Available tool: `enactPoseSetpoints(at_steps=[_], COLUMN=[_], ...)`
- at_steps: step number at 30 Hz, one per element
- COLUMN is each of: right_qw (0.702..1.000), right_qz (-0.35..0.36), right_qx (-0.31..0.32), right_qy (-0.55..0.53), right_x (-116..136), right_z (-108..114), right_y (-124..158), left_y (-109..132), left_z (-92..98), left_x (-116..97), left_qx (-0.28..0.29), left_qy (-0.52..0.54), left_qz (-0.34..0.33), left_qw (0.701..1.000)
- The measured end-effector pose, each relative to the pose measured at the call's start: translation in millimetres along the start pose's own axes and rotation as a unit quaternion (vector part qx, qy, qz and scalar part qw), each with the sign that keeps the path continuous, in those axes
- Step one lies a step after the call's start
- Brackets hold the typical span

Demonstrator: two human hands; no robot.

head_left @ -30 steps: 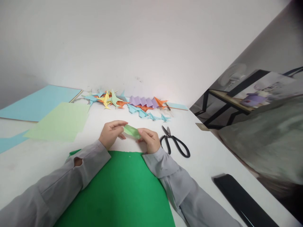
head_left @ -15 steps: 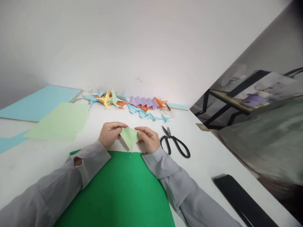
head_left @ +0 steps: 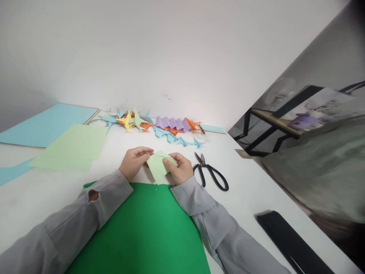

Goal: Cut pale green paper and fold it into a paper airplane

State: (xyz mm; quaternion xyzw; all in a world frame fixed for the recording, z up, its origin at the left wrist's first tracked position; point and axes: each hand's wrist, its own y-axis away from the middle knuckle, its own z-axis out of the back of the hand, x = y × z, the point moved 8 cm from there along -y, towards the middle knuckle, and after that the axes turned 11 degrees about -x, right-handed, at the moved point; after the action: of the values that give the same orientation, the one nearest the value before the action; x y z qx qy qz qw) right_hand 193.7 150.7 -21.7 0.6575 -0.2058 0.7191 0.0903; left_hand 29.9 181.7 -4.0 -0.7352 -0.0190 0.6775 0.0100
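Observation:
A small piece of folded light green paper (head_left: pixel 158 166) is held between my two hands, just above the white table and past the far edge of my green apron (head_left: pixel 142 224). My left hand (head_left: pixel 135 161) pinches its left corner, with the fingers partly behind the paper. On the other side, my right hand (head_left: pixel 181 167) grips the right part, its thumb lying on the front face. To the right of that hand rest black-handled scissors (head_left: pixel 203 165), blades slightly apart and pointing away from me.
Folded paper figures (head_left: pixel 134 121) in several colours and a pleated purple strip (head_left: pixel 172 124) lie along the wall. Light green sheets (head_left: pixel 75 148) and a blue board (head_left: pixel 48 123) are at left. A long black object (head_left: pixel 291 239) lies at the right, near the table's edge.
The light green paper has gone from a creased, partly opened shape to a flatter diamond facing me. My right thumb has moved onto its front face.

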Motion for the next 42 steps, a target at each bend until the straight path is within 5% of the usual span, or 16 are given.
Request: enactPoseSetpoints(at_steps=[9, 19, 26, 42], right_qw=[0.999, 0.994, 0.995, 0.999], right_qz=[0.013, -0.048, -0.041, 0.034], right_qx=[-0.028, 0.048, 0.078, 0.013], right_qy=[-0.009, -0.086, -0.054, -0.013], right_x=[0, -2, -3, 2], right_z=[3, -14, -18, -11], right_y=[-1, 11, 11, 14], left_y=[6, -3, 4, 2], left_z=[-9.9, 6.3, -0.3, -2.0], left_x=[-1, 1, -6, -4], left_qx=[0.049, -0.027, -0.014, 0.004], left_qy=[0.008, -0.009, -0.043, -0.079], left_qz=[0.002, -0.025, -0.038, -0.039], left_qw=[0.999, 0.999, 0.998, 0.996])
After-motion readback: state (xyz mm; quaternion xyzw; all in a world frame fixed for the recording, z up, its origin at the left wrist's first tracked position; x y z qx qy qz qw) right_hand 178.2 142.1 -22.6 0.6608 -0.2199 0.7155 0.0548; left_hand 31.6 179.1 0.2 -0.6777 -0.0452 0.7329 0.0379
